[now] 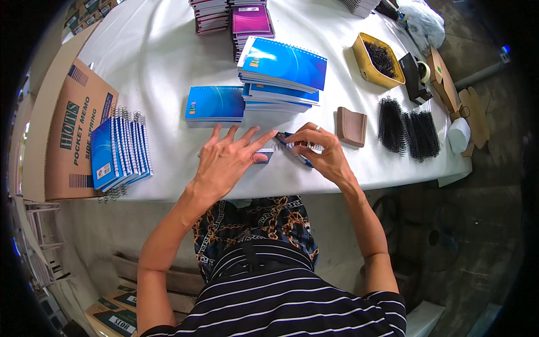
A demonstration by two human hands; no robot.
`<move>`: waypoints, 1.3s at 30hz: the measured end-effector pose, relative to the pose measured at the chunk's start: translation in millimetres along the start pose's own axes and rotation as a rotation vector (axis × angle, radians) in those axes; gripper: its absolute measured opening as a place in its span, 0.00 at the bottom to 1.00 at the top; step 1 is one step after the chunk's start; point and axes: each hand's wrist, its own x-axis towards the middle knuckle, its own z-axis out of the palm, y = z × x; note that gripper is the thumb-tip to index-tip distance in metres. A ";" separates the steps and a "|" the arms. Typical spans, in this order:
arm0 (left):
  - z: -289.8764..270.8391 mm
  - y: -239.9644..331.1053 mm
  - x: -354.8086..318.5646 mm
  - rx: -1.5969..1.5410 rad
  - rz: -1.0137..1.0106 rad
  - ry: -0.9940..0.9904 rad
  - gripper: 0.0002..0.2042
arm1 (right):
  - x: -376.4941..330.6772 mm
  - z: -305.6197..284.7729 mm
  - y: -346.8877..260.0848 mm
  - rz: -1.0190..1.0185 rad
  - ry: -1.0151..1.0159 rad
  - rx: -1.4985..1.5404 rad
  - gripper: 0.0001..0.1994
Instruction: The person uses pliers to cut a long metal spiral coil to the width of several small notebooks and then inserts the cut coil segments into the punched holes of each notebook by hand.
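Note:
My left hand (224,160) lies spread on the white-covered table, over a small blue-covered notepad (263,156) that it mostly hides. Its thumb rests on the notepad, and its forefinger reaches the dark jaws of a pair of pliers. In my right hand (325,151) are the blue-handled pliers (303,159), fingers wrapped round the handles. Their jaws point left, at the notepad's wire coil end (277,146). Just beyond my hands are a low stack of blue notepads (214,103) and a taller, uneven stack (285,64).
Blue notepads with wire coils (120,149) stand by a cardboard box (73,129) at left. Purple notebooks (251,19) are stacked at the back. At right are a brown curved block (352,127), black coils (409,129), a yellow tub (364,64) and a tape dispenser (414,78).

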 end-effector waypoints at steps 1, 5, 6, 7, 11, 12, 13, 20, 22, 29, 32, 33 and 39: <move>1.6 -0.8 0.2 -0.018 -0.007 -0.001 0.29 | 0.8 1.2 -1.2 -0.013 -0.024 0.026 0.14; 5.1 -2.7 0.1 -0.081 -0.029 -0.009 0.28 | 6.6 -8.3 5.5 0.005 -0.172 0.089 0.13; 4.9 -2.8 0.4 -0.096 -0.031 -0.009 0.28 | 7.8 -8.6 6.4 -0.023 -0.174 0.054 0.12; 5.4 -3.0 0.5 -0.098 -0.032 -0.012 0.28 | 8.6 -8.7 7.4 -0.052 -0.177 0.020 0.11; 6.5 -4.1 -0.1 -0.114 -0.046 -0.021 0.28 | 15.2 -9.4 3.3 -0.190 -0.177 -0.002 0.08; 6.4 -4.4 0.3 -0.122 -0.052 -0.023 0.28 | 17.2 -11.7 -0.1 -0.053 -0.276 -0.019 0.08; 4.5 -3.7 0.8 -0.136 -0.072 -0.050 0.28 | 19.1 -15.0 -4.6 0.084 -0.374 -0.037 0.07; -6.1 2.8 3.1 -0.210 -0.147 -0.128 0.31 | 6.0 1.9 -21.7 -0.192 -0.170 -0.482 0.10; -7.1 2.3 1.7 -0.240 -0.149 -0.134 0.31 | 4.9 3.2 -27.6 -0.123 -0.214 -0.457 0.11; -4.4 2.8 -0.7 -0.241 -0.074 -0.103 0.24 | 0.8 16.3 -22.7 -0.260 -0.148 -0.536 0.07; -17.4 -0.5 -2.3 -0.337 -0.049 -0.276 0.22 | 2.0 -0.5 -24.8 -0.032 -0.329 -0.351 0.13; -21.3 -4.2 -4.6 -0.376 -0.030 -0.337 0.22 | 3.7 -19.2 -7.3 -0.067 -0.292 -0.268 0.16; -13.8 -6.7 -19.1 -0.418 0.130 -0.229 0.25 | -13.4 -134.0 54.3 0.280 -0.230 -0.970 0.34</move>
